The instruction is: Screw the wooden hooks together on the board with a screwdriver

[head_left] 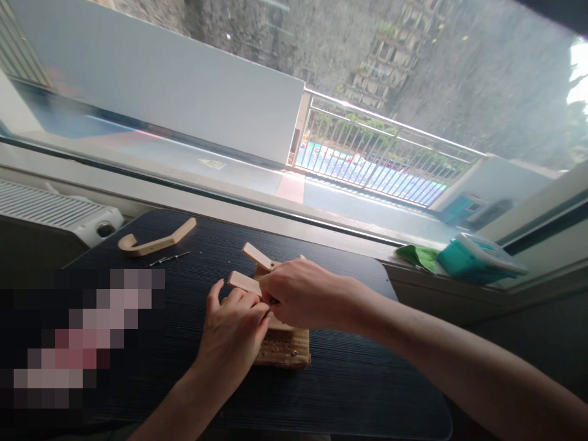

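Note:
A wooden rack with a flat base (288,350) and two upright hook arms (255,254) lies on the dark table (358,386). My left hand (232,327) rests on it from the left, fingers bent against the nearer hook arm (243,283). My right hand (305,294) is closed in a pinch over the middle of the piece; a thin dark tip shows at its fingertips, too small to name. A loose curved wooden hook (154,241) lies at the far left of the table, with a thin metal bit (169,258) beside it.
A window spans the far side, with its sill just behind the table. A teal box (473,260) and a green cloth (418,256) sit on the sill at right. A white radiator (55,214) stands at left. A blurred patch covers the lower left.

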The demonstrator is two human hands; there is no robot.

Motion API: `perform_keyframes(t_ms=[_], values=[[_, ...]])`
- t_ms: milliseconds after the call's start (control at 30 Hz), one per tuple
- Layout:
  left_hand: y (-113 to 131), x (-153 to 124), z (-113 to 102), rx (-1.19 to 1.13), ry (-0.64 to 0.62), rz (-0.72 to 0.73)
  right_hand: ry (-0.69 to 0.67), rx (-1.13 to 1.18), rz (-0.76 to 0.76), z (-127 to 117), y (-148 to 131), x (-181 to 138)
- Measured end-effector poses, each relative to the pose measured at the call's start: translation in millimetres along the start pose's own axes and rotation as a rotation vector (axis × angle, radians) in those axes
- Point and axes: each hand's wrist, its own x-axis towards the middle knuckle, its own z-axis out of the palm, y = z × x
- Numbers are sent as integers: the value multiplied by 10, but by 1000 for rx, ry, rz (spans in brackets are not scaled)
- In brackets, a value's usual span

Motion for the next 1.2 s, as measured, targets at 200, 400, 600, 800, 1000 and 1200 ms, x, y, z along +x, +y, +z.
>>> perform_keyframes(t_ms=[200, 400, 600, 800, 1000, 1200], values=[[0, -31, 8, 9, 12, 7, 1, -32, 22, -114, -60, -93], [-2, -31, 16, 13, 29, 10, 14, -57, -52, -154, -118, -152], [-4, -44, 12, 11, 21, 5, 21, -55, -50, -88, -71, -80], [-15, -39, 32, 7, 26, 1, -11, -47, 17, -152, -85, -79], [-33, -51, 67, 7, 53, 4, -28, -66, 21, -234, -138, -165], [-34, -46, 70, 20, 46, 15, 19, -61, -49, -105, -90, -126]])
